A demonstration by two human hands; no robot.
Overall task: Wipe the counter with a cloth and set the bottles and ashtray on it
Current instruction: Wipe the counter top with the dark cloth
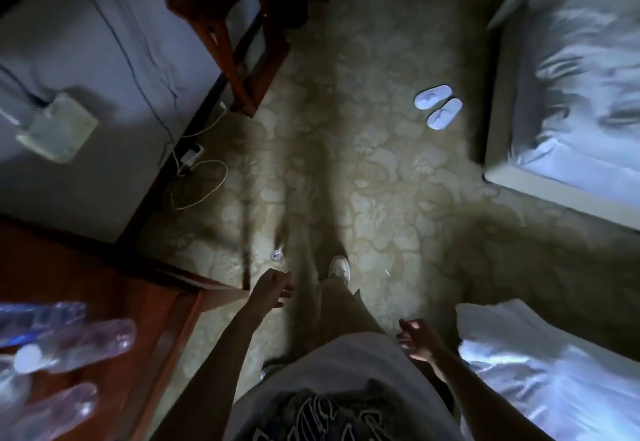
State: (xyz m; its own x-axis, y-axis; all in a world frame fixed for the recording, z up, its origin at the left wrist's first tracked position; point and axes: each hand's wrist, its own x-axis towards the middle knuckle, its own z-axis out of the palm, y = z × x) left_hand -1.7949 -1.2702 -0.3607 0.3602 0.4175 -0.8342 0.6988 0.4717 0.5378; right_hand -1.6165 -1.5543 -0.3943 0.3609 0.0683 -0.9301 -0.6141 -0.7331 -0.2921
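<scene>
Several clear plastic bottles (65, 343) stand blurred on the dark wooden counter (114, 298) at the lower left. My left hand (272, 288) hangs over the carpet just right of the counter's corner, fingers loosely curled, holding nothing. Lower and to the right, beside a white bed, my right hand (417, 338) is also loosely curled with nothing in it. No cloth or ashtray shows in this dim view.
Patterned carpet (381, 180) runs ahead. A small clear object (276, 255) lies on it near my foot. White beds (571, 94) stand right, with slippers (438, 106) beside one. A wooden stand (239, 42), a wall box (57, 127) and cables (197, 177) are left.
</scene>
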